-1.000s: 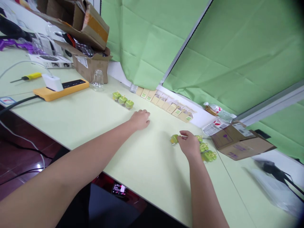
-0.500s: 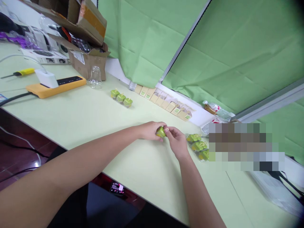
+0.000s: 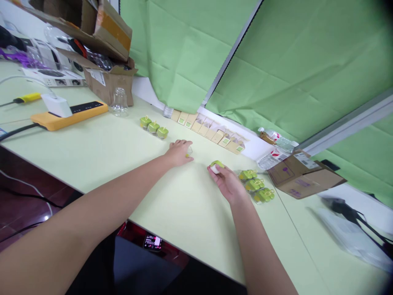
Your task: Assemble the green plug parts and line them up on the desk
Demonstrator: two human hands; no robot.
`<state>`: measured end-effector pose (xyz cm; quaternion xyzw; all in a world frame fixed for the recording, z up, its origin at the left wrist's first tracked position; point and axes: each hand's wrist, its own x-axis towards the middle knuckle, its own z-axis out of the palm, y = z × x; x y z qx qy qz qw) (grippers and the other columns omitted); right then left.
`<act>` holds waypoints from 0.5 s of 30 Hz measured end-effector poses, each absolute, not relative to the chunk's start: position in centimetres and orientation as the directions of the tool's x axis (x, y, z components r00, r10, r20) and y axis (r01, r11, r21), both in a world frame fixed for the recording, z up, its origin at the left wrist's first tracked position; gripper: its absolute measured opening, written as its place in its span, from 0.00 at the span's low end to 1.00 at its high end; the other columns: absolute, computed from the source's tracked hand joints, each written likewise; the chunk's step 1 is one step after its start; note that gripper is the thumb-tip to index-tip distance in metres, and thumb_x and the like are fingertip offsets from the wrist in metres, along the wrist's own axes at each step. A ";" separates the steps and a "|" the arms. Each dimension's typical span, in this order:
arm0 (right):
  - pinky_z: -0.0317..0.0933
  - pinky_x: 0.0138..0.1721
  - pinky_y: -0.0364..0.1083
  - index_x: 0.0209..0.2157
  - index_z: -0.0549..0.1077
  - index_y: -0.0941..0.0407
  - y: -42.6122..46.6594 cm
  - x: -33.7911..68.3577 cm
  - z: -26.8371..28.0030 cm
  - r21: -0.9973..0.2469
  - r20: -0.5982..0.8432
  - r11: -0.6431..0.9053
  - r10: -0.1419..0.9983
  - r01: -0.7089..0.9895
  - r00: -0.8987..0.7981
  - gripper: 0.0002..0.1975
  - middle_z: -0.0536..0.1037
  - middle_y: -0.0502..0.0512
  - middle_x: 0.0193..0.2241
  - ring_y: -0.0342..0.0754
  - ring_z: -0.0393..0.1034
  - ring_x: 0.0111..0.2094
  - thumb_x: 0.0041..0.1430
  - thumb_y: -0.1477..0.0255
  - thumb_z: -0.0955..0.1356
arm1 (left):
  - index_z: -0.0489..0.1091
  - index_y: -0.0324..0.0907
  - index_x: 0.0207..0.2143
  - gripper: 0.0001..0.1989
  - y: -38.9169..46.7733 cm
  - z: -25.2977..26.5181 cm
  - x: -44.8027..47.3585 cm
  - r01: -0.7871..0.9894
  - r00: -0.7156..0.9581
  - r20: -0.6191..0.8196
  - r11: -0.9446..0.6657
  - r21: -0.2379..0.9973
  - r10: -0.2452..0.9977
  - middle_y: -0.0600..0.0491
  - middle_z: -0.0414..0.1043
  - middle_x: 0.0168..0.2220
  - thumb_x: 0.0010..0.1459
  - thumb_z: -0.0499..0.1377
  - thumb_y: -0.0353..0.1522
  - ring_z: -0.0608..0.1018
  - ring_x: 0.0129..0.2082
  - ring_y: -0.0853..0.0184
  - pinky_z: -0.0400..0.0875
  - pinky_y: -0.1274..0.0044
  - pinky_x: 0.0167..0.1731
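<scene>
My left hand (image 3: 180, 152) is curled around a small clear container (image 3: 189, 152) with a bit of yellow in it, just above or on the table; the fingers cover most of it. Farther right, my right hand (image 3: 229, 182) pinches a green lid (image 3: 217, 163) whose white underside shows. The lid is apart from the container. Beyond my left hand stands a row of three small clear containers with green lids (image 3: 152, 127). Several more green-lidded containers (image 3: 256, 185) sit close together beside my right wrist.
Small beige house-shaped boxes (image 3: 211, 130) line the wall. A yellow power strip (image 3: 76, 112), a clear plastic bottle (image 3: 119, 102) and cardboard boxes (image 3: 107, 86) occupy the left. On the right lie an open carton (image 3: 302, 174), plastic bottles (image 3: 278, 139) and a plastic bag (image 3: 350, 233).
The green lid has come off the container. My left hand has moved left and away with the container, while my right hand keeps the lid, now tipped to show its white underside.
</scene>
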<state>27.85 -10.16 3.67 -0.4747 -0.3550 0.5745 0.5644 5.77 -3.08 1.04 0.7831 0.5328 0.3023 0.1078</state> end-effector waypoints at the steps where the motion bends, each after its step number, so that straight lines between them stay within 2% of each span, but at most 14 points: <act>1: 0.73 0.52 0.46 0.34 0.74 0.54 -10.4 27.6 3.6 -0.953 -0.131 -0.107 0.989 -0.282 0.067 0.11 0.79 0.53 0.37 0.47 0.76 0.44 0.48 0.76 0.76 | 0.60 0.43 0.61 0.33 -3.6 1.4 5.9 0.741 0.284 0.406 -0.468 0.482 0.868 0.43 0.65 0.61 0.54 0.61 0.40 0.63 0.62 0.51 0.61 0.58 0.58; 3: 0.74 0.49 0.49 0.36 0.74 0.54 -10.8 27.1 3.6 -0.967 -0.131 -0.123 0.991 -0.223 0.024 0.13 0.79 0.53 0.38 0.48 0.76 0.43 0.48 0.73 0.77 | 0.60 0.43 0.62 0.32 -5.0 2.3 6.5 0.628 0.393 0.491 -0.617 0.474 0.777 0.45 0.63 0.62 0.56 0.60 0.36 0.62 0.63 0.54 0.59 0.61 0.61; 6: 0.74 0.43 0.48 0.39 0.74 0.53 -11.1 26.7 3.5 -0.978 -0.151 -0.159 0.986 -0.133 -0.068 0.15 0.80 0.52 0.35 0.46 0.77 0.37 0.49 0.68 0.76 | 0.61 0.46 0.63 0.30 -7.0 3.4 7.7 0.408 0.563 0.518 -0.762 0.503 0.644 0.48 0.63 0.63 0.57 0.57 0.31 0.64 0.63 0.59 0.60 0.67 0.62; 10: 0.71 0.39 0.44 0.39 0.74 0.54 -11.1 26.6 3.3 -0.983 -0.157 -0.166 0.982 -0.081 -0.106 0.14 0.79 0.51 0.33 0.44 0.75 0.33 0.50 0.67 0.75 | 0.67 0.46 0.59 0.25 -7.8 3.3 8.7 0.284 0.633 0.504 -0.782 0.555 0.587 0.50 0.67 0.60 0.58 0.54 0.27 0.69 0.60 0.62 0.65 0.71 0.60; 15: 0.66 0.32 0.42 0.41 0.74 0.55 -11.0 27.2 3.3 -0.972 -0.206 -0.224 0.956 -0.068 -0.208 0.15 0.77 0.50 0.30 0.42 0.72 0.30 0.51 0.67 0.74 | 0.70 0.44 0.55 0.23 -7.3 2.6 8.7 0.244 0.604 0.501 -0.742 0.625 0.620 0.47 0.65 0.61 0.56 0.58 0.29 0.73 0.56 0.62 0.69 0.72 0.55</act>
